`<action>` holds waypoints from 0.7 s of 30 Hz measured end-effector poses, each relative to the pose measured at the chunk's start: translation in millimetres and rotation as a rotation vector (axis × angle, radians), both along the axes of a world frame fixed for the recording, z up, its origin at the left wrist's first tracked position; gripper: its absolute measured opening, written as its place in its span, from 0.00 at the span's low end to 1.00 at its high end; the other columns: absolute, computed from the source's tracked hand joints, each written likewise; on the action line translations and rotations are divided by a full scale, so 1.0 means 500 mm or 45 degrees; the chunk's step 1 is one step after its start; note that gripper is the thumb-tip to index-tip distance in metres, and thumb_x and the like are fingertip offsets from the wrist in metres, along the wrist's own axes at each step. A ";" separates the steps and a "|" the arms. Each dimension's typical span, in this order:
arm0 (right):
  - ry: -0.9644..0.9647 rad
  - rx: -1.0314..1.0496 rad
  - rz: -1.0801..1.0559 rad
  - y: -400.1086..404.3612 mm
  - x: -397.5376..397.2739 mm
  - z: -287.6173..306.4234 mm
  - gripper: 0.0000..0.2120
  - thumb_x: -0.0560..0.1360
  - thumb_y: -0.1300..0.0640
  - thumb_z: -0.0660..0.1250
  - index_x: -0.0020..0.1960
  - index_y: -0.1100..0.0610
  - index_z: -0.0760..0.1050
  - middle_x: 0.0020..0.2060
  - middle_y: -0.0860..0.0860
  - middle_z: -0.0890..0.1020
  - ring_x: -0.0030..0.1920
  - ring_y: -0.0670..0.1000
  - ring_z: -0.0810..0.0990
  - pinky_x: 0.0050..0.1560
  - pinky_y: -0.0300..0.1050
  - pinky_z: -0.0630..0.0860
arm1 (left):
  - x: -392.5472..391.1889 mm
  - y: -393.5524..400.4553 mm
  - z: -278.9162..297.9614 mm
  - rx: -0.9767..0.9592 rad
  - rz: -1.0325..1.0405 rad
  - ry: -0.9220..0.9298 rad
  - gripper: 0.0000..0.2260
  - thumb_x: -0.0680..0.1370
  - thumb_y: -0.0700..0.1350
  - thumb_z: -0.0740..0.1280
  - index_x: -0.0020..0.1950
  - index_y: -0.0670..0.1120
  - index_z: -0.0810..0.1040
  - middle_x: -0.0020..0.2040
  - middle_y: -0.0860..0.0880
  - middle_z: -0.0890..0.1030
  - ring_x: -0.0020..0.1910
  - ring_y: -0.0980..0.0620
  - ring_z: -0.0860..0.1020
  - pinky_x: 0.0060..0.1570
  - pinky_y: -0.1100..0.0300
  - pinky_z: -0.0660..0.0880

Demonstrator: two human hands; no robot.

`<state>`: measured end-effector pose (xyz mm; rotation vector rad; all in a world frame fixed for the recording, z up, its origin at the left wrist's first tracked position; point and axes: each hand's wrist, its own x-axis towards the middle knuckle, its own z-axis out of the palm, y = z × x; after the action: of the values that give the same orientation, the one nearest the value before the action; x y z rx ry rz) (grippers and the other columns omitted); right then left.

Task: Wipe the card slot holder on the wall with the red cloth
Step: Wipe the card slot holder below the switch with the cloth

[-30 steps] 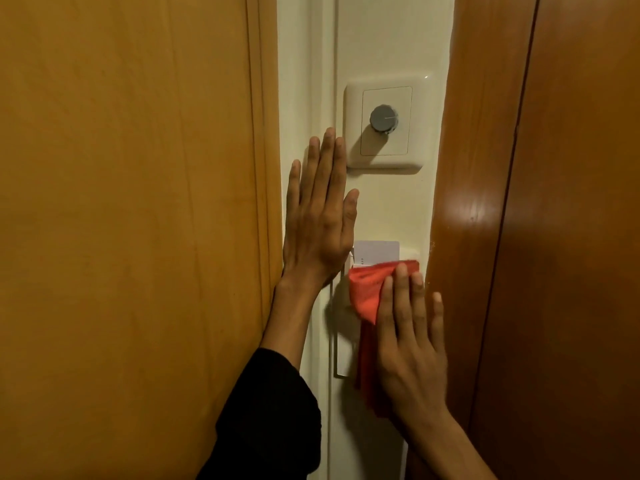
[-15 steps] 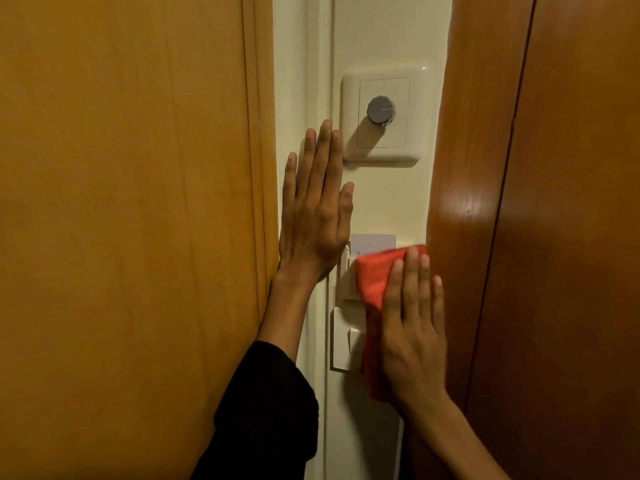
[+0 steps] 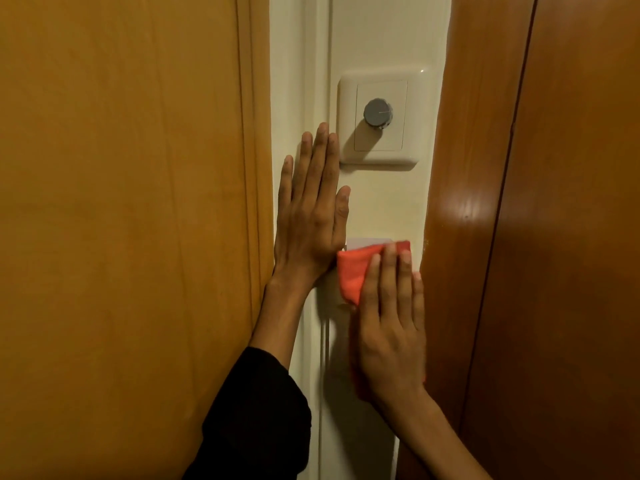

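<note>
The red cloth (image 3: 355,271) is pressed flat against the cream wall by my right hand (image 3: 391,327), fingers pointing up. It covers the card slot holder almost fully; only the top edge of a white card (image 3: 367,241) shows above the cloth. My left hand (image 3: 311,209) lies flat on the wall to the left, fingers spread upward, holding nothing, its heel touching the cloth's left edge.
A cream dimmer plate (image 3: 381,121) with a grey knob (image 3: 377,113) sits on the wall just above. An orange-brown wooden panel (image 3: 131,220) borders the narrow wall strip on the left and a glossy darker wooden door (image 3: 536,237) on the right.
My right hand has slid the red cloth a little left and up over the holder, hiding more of the white card. The left hand stays flat on the wall.
</note>
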<state>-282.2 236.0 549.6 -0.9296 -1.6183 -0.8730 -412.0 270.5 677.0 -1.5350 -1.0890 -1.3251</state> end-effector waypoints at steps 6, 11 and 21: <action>-0.472 0.027 -0.059 0.008 0.031 -0.036 0.28 0.82 0.62 0.45 0.82 0.64 0.48 0.83 0.62 0.45 0.83 0.60 0.43 0.83 0.58 0.39 | 0.000 0.010 0.003 0.031 0.045 0.014 0.26 0.85 0.49 0.49 0.82 0.40 0.57 0.83 0.41 0.59 0.83 0.42 0.56 0.82 0.44 0.47; -0.426 0.004 -0.119 0.002 0.083 -0.040 0.38 0.78 0.58 0.61 0.82 0.63 0.47 0.83 0.62 0.45 0.83 0.60 0.45 0.82 0.60 0.39 | 0.005 0.000 0.000 -0.014 0.020 0.006 0.26 0.85 0.49 0.47 0.82 0.40 0.55 0.83 0.41 0.57 0.84 0.42 0.55 0.83 0.45 0.45; -0.464 0.027 -0.099 0.006 0.070 -0.056 0.43 0.73 0.60 0.66 0.82 0.64 0.49 0.83 0.62 0.47 0.83 0.60 0.45 0.83 0.59 0.39 | 0.004 -0.001 -0.001 -0.006 0.011 0.002 0.27 0.85 0.51 0.45 0.83 0.41 0.53 0.83 0.41 0.57 0.84 0.42 0.54 0.82 0.43 0.46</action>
<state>-247.4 238.9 521.6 -0.8583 -1.8857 -1.1630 -410.0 270.2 676.4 -1.5330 -1.0974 -1.3159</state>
